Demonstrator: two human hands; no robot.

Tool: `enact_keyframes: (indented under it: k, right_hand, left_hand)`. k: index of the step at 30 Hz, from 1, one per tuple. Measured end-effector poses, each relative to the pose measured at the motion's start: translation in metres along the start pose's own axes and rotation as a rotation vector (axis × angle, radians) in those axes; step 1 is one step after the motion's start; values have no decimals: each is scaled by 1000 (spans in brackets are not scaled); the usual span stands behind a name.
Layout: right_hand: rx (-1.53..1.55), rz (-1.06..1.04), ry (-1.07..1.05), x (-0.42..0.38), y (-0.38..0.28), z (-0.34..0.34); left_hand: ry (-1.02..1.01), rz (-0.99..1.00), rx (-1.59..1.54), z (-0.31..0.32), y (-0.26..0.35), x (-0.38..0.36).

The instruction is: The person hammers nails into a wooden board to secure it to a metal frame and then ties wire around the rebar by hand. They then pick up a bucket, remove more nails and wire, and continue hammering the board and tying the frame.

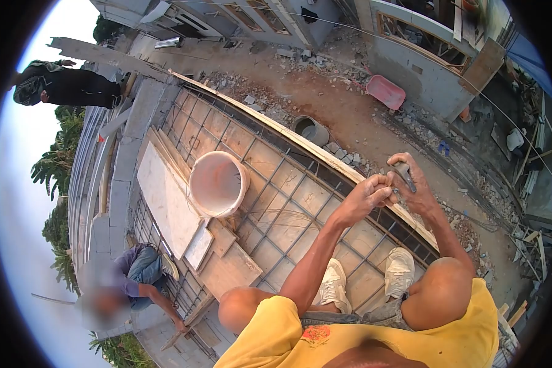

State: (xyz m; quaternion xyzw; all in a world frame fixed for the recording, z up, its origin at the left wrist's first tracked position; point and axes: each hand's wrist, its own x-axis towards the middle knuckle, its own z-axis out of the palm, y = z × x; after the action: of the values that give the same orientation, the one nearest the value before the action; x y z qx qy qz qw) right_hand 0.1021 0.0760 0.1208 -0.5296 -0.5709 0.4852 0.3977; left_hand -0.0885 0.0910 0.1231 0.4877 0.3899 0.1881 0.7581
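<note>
Right hand [419, 196] grips the tool [404, 174] near the board [349, 172]; a slack hold could drop it beyond. Left hand [373, 192] fingers pinch together, contents unclear; a slip could nick them.

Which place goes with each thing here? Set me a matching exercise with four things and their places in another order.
Things
1. Round pale pink bucket
2. Shallow pinkish-red tub
3. Dark metal hand tool
4. Round grey bucket

Places
A. In the right hand
B. On the grid of steel bars, beside flat boards
C. On the ground below, just past the long wooden edge
D. On the ground below, near the foot of a grey wall

Pairs: 1-B, 2-D, 3-A, 4-C
</note>
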Motion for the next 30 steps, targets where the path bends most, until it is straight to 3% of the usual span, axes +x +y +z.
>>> enact_keyframes:
  k: [6,15,19,21,23,26,30]
  right_hand:
    - [21,81,-68,-5,1,-3]
    - [-9,-95,-139,1,4,-6]
    - [38,-28,-118,10,-3,-11]
    - [-46,-56,-142,23,0,-24]
    - [21,198,-217,35,-14,-38]
    - [-69,297,-292,64,-9,-53]
    - [-15,375,-250,102,23,-39]
  left_hand:
    - [-12,-13,-86,-5,-14,0]
    - [-24,-28,-145,-8,-17,-5]
    - [38,-24,-64,-14,-1,-5]
    - [262,89,7,-44,-26,6]
    - [648,111,-93,-81,-34,7]
    - [1066,172,-75,-159,-75,5]
    - [1225,176,125,-216,-104,4]
